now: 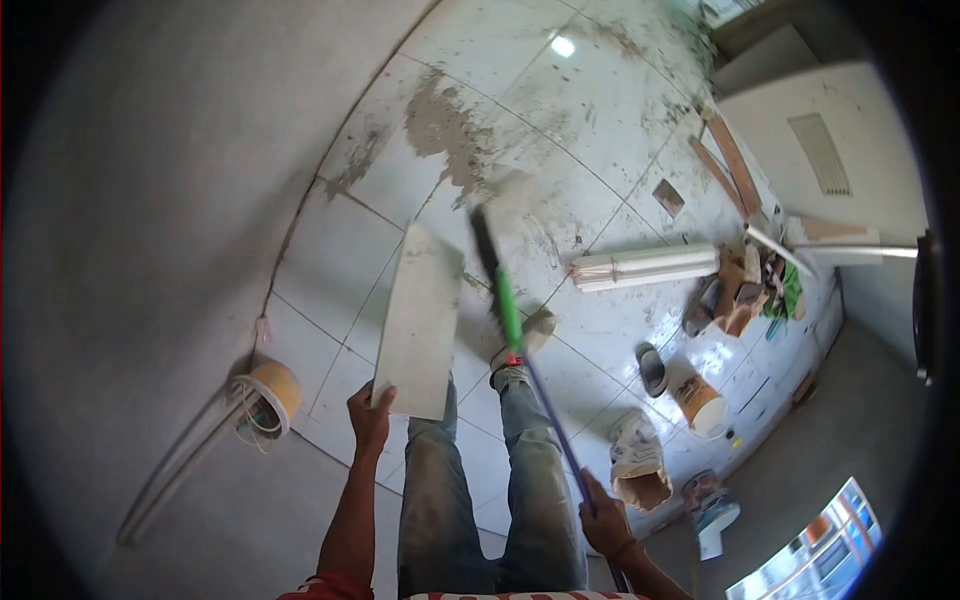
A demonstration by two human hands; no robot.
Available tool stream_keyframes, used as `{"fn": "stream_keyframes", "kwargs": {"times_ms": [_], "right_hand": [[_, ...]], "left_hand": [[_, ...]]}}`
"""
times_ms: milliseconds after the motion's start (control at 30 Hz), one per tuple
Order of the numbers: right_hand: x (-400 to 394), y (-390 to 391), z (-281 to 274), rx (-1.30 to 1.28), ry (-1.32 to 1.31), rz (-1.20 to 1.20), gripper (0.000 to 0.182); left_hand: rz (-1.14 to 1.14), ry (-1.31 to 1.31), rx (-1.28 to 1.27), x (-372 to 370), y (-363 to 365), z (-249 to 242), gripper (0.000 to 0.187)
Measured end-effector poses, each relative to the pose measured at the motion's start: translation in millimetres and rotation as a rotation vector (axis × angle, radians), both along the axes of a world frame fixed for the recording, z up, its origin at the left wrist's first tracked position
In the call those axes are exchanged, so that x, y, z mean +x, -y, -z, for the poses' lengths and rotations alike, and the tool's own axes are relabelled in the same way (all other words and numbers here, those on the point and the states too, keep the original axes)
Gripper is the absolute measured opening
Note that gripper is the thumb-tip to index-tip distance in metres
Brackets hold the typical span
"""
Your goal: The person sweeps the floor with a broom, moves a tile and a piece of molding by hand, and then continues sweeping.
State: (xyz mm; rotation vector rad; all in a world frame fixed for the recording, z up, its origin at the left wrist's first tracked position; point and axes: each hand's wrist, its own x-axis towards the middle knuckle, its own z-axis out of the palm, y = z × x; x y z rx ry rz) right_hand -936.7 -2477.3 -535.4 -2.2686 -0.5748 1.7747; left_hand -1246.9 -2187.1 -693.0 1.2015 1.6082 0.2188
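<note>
My left hand [369, 418] is closed on the near corner of a pale rectangular board [418, 325], its thumb on the upper face. The board reaches forward in front of my legs, over the tiled floor [330, 245]. My right hand [606, 520] is wrapped round the purple handle of a broom [548, 405]. Its green and dark head points away from me, the bristles blurred. Just beyond the bristles, a patch of grey-brown dust and debris [440, 125] is spread across the tiles.
To the left, a yellowish bucket [275, 390] stands against the grey wall. On the right lie wrapped white lengths [645, 267], wooden strips [733, 165], a sandal [652, 370], a tipped tub [699, 405] and an open sack [640, 465]. A white panel [825, 150] is farther back.
</note>
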Motion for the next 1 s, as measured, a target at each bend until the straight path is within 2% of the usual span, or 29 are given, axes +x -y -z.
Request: {"fn": "stream_keyframes", "kwargs": {"times_ms": [67,133,167,233,267,333,400,467,500,533,567,600,633,733,800,833,867,900,933,967,1000], "right_hand": [[-6,2,16,-0.025,-0.059,-0.096,0.059],[-14,-10,64,-0.24,-0.376,-0.019,0.059],[-22,8,126,-0.221,-0.247,-0.212,0.058],[-5,-10,194,-0.102,0.058,-0.627,0.052],[4,-20,227,-0.063,0.236,-0.815,0.049],[59,-31,281,0.193,0.516,-0.885,0.049],[65,-85,234,0.316,0.596,-0.426,0.048],[57,-114,181,0.32,0.597,-0.424,0.044],[15,-193,89,-0.118,0.285,-0.156,0.043],[14,-146,113,0.261,0.444,-0.36,0.043],[-8,-146,95,0.038,0.385,-0.395,0.046],[-38,-140,91,0.451,0.394,-0.492,0.054],[-76,-163,63,0.041,0.141,-0.34,0.062],[-197,-197,68,-0.007,-0.226,-0.243,0.062],[-276,-233,105,-0.034,-0.461,-0.198,0.059],[-314,-254,126,-0.046,-0.572,-0.166,0.057],[-351,-243,193,0.157,-0.653,-0.297,0.052],[-386,-280,203,0.003,-0.679,-0.194,0.047],[-417,-290,244,-0.053,-0.751,-0.083,0.05],[-445,-296,290,-0.105,-0.844,0.142,0.049],[-451,-319,322,-0.173,-1.074,0.296,0.037]], "left_hand": [[-0.11,0.003,0.03,-25,9,4,0.022],[-0.288,-0.11,0.008,-57,18,16,0.023],[-0.316,-0.12,0.015,-72,24,26,0.023],[-0.505,-0.158,-0.02,-108,35,38,0.024],[-0.529,-0.159,0.007,-123,36,36,0.023],[-0.725,-0.118,-0.095,-158,40,31,0.022],[-0.827,-0.094,-0.121,-178,38,15,0.022],[-0.931,-0.041,-0.144,-197,34,12,0.022],[-0.891,-0.069,-0.154,-215,40,16,0.023],[-0.854,-0.1,-0.166,-232,49,20,0.024],[-0.756,-0.155,-0.122,-253,62,29,0.025],[-0.785,-0.146,-0.121,-265,69,25,0.025],[-0.746,-0.207,-0.139,-275,74,20,0.025],[-0.682,-0.331,-0.174,-308,103,15,0.025],[-0.397,-0.564,-0.059,-328,127,15,0.028],[-0.363,-0.634,-0.065,-324,124,0,0.03],[-0.373,-0.634,-0.069,-331,130,0,0.03],[-0.405,-0.631,-0.119,-339,142,0,0.03],[-0.433,-0.626,-0.175,-345,155,-2,0.03],[-0.454,-0.637,-0.151,-349,164,-3,0.03],[-0.455,-0.632,-0.157,-355,176,0,0.03]]}}
